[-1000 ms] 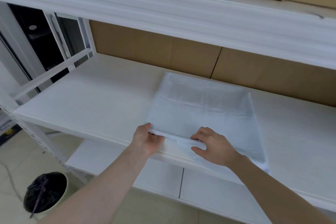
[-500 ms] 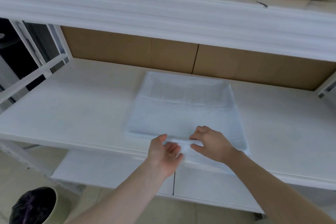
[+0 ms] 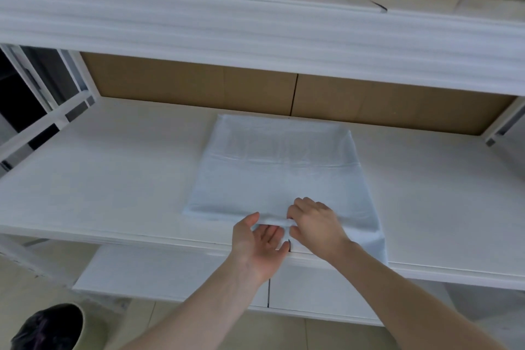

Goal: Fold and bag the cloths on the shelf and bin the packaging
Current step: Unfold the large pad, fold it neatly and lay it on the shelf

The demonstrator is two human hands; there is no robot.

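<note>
Bin (image 3: pixel 45 327) with black liner bottom left on floor. Left hand (image 3: pixel 260 239) palm up, fingers relaxed and spread under cloth's near edge. Pale cloth (image 3: pixel 281 176) flat on middle shelf (image 3: pixel 113 167). Right hand (image 3: pixel 315 224) fingers pinching that edge.

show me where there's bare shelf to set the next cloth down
Bare shelf lies left of the bagged cloth, out to the frame, and more to its right. The front edge is crowded: left hand and right hand work there.

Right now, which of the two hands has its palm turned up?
The left hand: palm up, fingers straight; the right hand curls knuckles-up on the cloth.
</note>
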